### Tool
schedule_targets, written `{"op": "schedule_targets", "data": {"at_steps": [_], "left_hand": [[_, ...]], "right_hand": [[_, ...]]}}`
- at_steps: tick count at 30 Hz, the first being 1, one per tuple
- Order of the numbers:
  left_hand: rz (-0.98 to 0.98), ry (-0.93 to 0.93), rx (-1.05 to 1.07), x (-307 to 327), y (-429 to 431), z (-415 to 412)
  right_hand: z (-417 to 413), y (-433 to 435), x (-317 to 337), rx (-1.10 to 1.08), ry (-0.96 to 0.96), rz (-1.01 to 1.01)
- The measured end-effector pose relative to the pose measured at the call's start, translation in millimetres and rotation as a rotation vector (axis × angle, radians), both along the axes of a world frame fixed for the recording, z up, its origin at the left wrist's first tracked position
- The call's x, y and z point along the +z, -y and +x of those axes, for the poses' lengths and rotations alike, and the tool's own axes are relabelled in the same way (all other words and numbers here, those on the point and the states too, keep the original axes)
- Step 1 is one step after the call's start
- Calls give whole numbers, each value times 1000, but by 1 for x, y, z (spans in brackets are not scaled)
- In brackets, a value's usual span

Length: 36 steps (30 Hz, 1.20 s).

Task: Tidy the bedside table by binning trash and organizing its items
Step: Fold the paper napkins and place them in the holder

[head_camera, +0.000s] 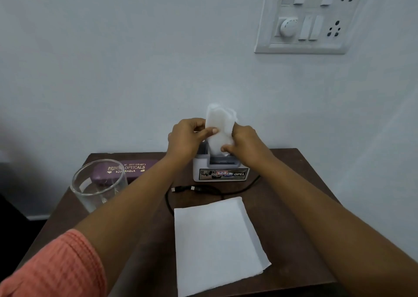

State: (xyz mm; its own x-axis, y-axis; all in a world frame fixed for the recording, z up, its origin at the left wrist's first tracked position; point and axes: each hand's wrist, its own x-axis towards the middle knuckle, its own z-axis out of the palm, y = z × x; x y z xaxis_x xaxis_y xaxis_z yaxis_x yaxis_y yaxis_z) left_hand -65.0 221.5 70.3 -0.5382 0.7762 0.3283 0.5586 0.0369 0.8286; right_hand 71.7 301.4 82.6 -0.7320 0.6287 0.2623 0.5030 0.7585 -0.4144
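Observation:
Both hands hold a folded white tissue [219, 127] upright over a small white holder box [220, 171] at the back of the dark wooden bedside table [291, 197]. My left hand [187, 138] pinches the tissue's left edge with thumb and fingers. My right hand [244, 142] grips its right side and lower end, which dips into the holder's slot. A second folded white tissue [217, 242] lies flat on the table's front.
A clear glass [98, 184] stands at the table's left, in front of a purple spectacle case [133, 168]. A black USB cable [203, 190] lies in front of the holder. A switchboard [309, 16] is on the wall above right.

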Motion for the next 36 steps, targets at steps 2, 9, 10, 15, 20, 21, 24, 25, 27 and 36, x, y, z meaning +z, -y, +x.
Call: {"op": "schedule_targets", "data": {"at_steps": [2, 9, 10, 15, 20, 21, 24, 25, 27, 36], "left_hand": [[-37, -45, 19, -1, 1, 0], [-48, -268, 89, 11, -1, 3], [-56, -287, 97, 11, -1, 3], [-116, -320, 80, 6, -5, -1], [-163, -374, 51, 2, -9, -3], [-152, -354, 54, 2, -8, -4], [-117, -238, 61, 5, -6, -8], [-126, -217, 66, 5, -6, -8], [-177, -192, 69, 3, -6, -8], [-142, -117, 141, 1, -8, -5]], "right_hand": [[0, 0, 3, 2, 40, 18], [-5, 12, 7, 27, 208, 273], [-5, 12, 4, 39, 201, 321], [-2, -6, 14, -45, -59, -31], [2, -5, 10, -3, -6, -89], [2, -5, 10, 11, -30, -94], [4, -8, 15, -12, -195, -119], [3, -9, 16, -25, -217, -121], [0, -10, 14, -28, -182, -119], [-4, -10, 11, -45, -151, -75]]}}
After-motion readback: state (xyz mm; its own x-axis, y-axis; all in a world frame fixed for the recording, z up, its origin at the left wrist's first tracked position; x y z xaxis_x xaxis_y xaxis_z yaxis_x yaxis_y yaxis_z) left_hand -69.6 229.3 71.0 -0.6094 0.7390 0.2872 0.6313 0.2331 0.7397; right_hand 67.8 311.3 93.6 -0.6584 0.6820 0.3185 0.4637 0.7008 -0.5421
